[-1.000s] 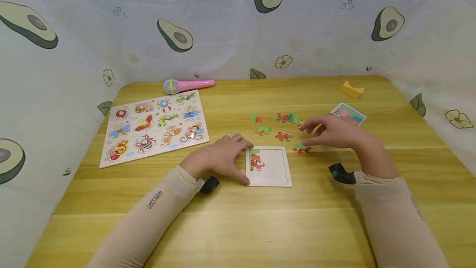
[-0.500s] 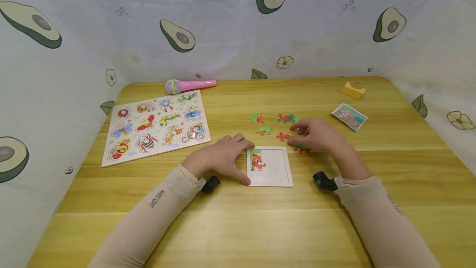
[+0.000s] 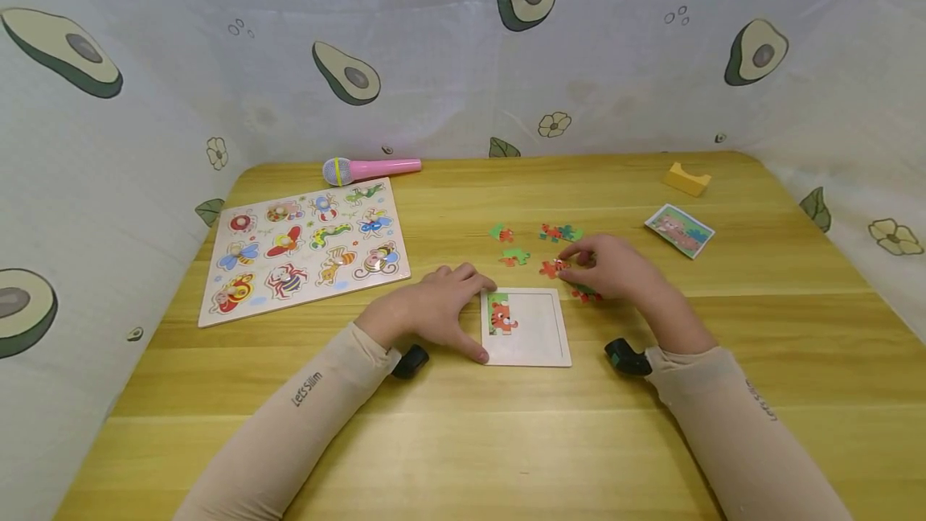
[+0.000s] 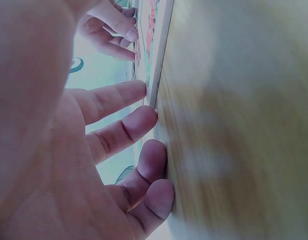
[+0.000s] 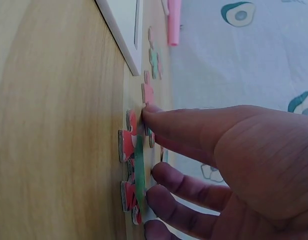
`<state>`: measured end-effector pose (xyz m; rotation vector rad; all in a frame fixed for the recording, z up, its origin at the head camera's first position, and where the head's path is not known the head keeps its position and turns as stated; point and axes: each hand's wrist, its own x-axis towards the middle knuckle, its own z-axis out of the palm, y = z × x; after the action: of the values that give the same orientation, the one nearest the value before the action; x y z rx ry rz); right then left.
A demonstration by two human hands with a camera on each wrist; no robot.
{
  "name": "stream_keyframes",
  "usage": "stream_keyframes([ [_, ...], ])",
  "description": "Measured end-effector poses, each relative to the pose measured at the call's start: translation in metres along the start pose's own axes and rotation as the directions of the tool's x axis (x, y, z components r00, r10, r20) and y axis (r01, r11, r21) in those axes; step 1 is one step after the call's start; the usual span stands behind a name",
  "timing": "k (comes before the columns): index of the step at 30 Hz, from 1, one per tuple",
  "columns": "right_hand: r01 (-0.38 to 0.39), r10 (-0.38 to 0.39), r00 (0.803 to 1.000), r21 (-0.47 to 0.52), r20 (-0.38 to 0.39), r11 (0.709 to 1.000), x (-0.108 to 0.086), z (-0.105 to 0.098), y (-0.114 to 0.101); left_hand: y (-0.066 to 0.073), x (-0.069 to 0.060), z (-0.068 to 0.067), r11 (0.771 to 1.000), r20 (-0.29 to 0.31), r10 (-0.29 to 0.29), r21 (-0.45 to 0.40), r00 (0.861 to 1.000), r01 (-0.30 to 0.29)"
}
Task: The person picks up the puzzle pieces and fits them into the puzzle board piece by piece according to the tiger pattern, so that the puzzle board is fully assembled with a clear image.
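My left hand (image 3: 432,310) rests at the left side of a square white puzzle board (image 3: 534,346), its thumb at the near corner and forefinger at the far corner. A tiger-face section (image 3: 501,317) with green background fills the board's upper left. Right of the board, my right hand (image 3: 612,268) pinches a red puzzle piece (image 3: 551,268) between thumb and forefinger, low over the table. In the right wrist view the thumb (image 5: 166,120) covers part of that piece. Just below this hand lies a red and green piece (image 5: 127,145), partly hidden by it in the head view.
More loose pieces (image 3: 514,256) lie beyond the board, including a red and teal cluster (image 3: 557,232). A wooden insect peg puzzle (image 3: 304,252) is at left, a pink toy microphone (image 3: 379,169) behind it. A picture card (image 3: 680,230) and yellow block (image 3: 686,179) sit at right.
My right hand has moved left from the scattered pieces near the card to the red piece, and its thumb and forefinger have closed on it. My left hand stays at the board.
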<state>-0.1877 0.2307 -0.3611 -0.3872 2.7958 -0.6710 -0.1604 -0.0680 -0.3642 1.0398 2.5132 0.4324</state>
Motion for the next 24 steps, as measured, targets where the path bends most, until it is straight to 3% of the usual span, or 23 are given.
stream_keyframes([
  [24,0.035,-0.034,0.998,-0.003,0.048,0.999,0.0011,0.0006,-0.0046,0.0002,-0.0011,0.0003,1.0,-0.007,0.017,0.004,1.0,-0.017],
])
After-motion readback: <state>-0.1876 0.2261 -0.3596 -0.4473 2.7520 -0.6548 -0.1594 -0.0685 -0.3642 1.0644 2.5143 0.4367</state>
